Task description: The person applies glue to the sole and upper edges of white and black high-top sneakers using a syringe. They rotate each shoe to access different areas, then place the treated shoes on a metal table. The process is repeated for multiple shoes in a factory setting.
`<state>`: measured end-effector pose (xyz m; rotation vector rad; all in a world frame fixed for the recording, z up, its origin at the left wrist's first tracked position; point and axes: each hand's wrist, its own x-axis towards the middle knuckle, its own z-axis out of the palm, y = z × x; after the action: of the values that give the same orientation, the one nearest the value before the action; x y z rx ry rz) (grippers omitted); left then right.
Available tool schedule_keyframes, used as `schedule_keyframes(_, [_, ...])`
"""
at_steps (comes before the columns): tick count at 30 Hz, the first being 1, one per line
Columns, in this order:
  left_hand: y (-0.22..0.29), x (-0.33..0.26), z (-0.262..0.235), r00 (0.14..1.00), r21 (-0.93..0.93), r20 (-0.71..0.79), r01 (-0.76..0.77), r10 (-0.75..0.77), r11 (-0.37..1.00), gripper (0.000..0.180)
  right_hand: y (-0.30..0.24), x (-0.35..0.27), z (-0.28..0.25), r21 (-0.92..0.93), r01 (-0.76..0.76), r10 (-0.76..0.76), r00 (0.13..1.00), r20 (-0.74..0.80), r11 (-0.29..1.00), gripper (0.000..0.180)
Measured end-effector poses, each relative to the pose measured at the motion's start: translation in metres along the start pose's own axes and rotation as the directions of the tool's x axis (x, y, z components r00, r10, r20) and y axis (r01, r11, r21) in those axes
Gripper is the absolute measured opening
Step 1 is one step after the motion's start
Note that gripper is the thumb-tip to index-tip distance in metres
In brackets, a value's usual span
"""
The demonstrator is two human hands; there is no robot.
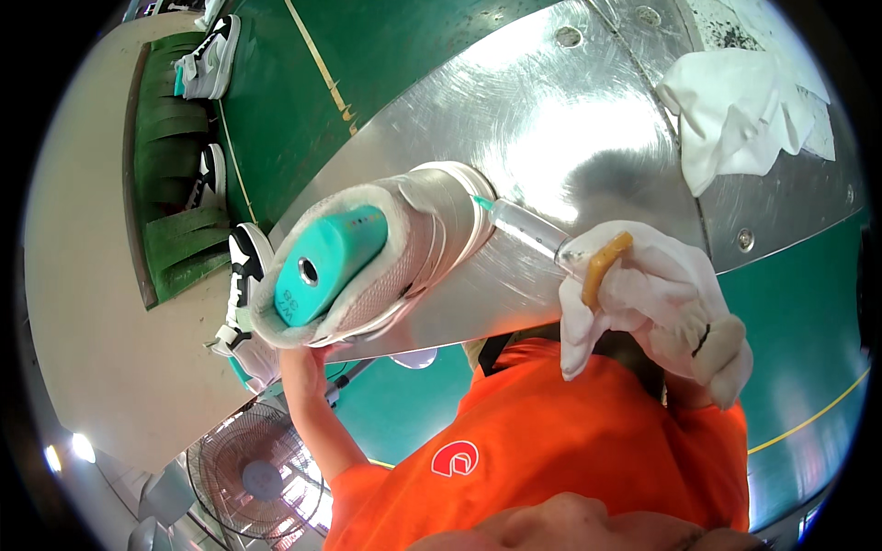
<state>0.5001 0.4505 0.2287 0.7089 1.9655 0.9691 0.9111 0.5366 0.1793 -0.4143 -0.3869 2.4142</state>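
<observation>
A pale grey and white shoe (418, 225) is tilted with its opening toward me, a teal shoe last (344, 243) filling it. My left hand (306, 360) grips it from the near left side; its fingers are mostly hidden behind the shoe. In a white glove, my right hand (657, 294) is closed around a clear syringe (530, 231). The syringe's green tip meets the edge of the shoe's white sole, though whether it touches is hard to tell. A tan rubber-like piece (604, 268) sits over a finger of the glove.
Beneath the shoe runs a shiny metal table (588, 119), with a crumpled white cloth (735, 115) at its far right. On the left, a beige conveyor guard (87, 239) has green flaps (175, 119), beside several shoes (211, 69). A fan (262, 477) stands lower left.
</observation>
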Motion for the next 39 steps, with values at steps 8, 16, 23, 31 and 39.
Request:
schedule_keyframes(8, [-0.031,-0.086,0.012,0.930,-0.050,0.313,0.221,-0.195,0.974,0.060,0.018,0.008,0.011,-0.157,0.101,-0.104,0.994,-0.014,0.982,0.089])
schedule_keyframes(16, [-0.070,-0.119,0.041,0.906,-0.192,0.369,0.291,-0.206,0.937,0.064,0.035,0.011,0.026,-0.237,0.172,-0.195,0.978,-0.076,0.956,0.063])
schedule_keyframes(23, [-0.072,-0.128,0.080,0.858,-0.321,0.493,0.331,-0.142,0.887,0.077,0.040,0.003,0.038,-0.359,0.210,-0.251,0.965,-0.072,0.909,0.029])
schedule_keyframes(31, [-0.070,-0.142,0.099,0.829,-0.439,0.550,0.391,-0.102,0.809,0.079,0.043,-0.002,0.046,-0.282,0.132,-0.146,0.989,-0.029,0.950,0.043])
schedule_keyframes(39, [-0.077,-0.141,0.102,0.815,-0.508,0.577,0.409,-0.053,0.758,0.083,0.053,-0.011,0.054,-0.334,0.182,-0.191,0.982,0.005,0.925,0.065])
